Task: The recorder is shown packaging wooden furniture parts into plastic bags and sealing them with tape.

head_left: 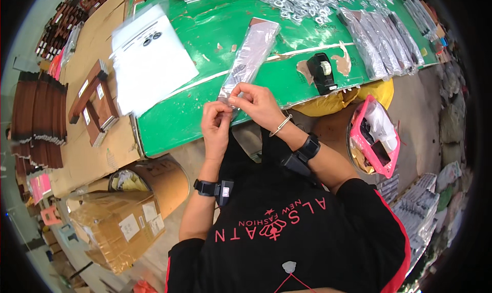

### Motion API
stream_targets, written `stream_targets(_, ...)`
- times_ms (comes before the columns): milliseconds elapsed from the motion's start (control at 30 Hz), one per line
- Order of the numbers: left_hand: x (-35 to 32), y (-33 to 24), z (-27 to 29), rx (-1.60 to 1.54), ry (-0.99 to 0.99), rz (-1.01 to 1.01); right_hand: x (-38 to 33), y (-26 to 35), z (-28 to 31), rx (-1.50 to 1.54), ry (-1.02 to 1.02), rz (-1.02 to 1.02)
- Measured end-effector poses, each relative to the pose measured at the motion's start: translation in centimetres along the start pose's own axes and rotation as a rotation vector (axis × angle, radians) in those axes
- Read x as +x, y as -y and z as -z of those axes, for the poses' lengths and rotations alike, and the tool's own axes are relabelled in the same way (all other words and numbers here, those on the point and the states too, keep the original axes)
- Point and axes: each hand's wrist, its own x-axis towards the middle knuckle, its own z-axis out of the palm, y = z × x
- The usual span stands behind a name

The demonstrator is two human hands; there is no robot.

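A long clear plastic bag [251,54] with a flat brown piece inside lies slanted across the green table, its near end at the table's front edge. The fingers of my right hand [259,108] are closed in a pinch on that near end. Just to the left, my left hand [215,126] is also closed on the bag's end, fingers curled and thumb pressed in. The fingertips of both hands almost meet there, partly covering the bag's opening. A black tape dispenser [322,76] with a roll of clear tape stands to the right of the bag.
Flat plastic bags [148,72] lie stacked at left, beside brown bracket-like pieces [95,100] on cardboard. Small metal parts [307,1] are heaped at the far side. Wrapped pieces [379,42] lie at right. A pink-rimmed bin [393,157] and a cardboard box [120,226] stand below.
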Motion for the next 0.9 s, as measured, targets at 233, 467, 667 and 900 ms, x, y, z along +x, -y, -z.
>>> stream_targets(233,0.0,0.2,-0.1,0.011,-0.025,-0.013,0.7,-0.2,-1.8,-0.467,-0.121,0.086)
stream_targets(467,-0.8,-0.3,-0.5,0.195,-0.068,-0.104,0.9,0.0,-1.5,-0.516,-0.172,0.049)
stream_targets(667,-0.7,-1.4,-0.4,0.341,-0.039,-0.076,0.8,-0.7,-1.1,-0.508,-0.156,0.038)
stream_targets(900,-0.4,-1.8,-0.9,0.414,-0.074,-0.079,0.2,-1.9,1.5,-0.223,0.009,-0.108)
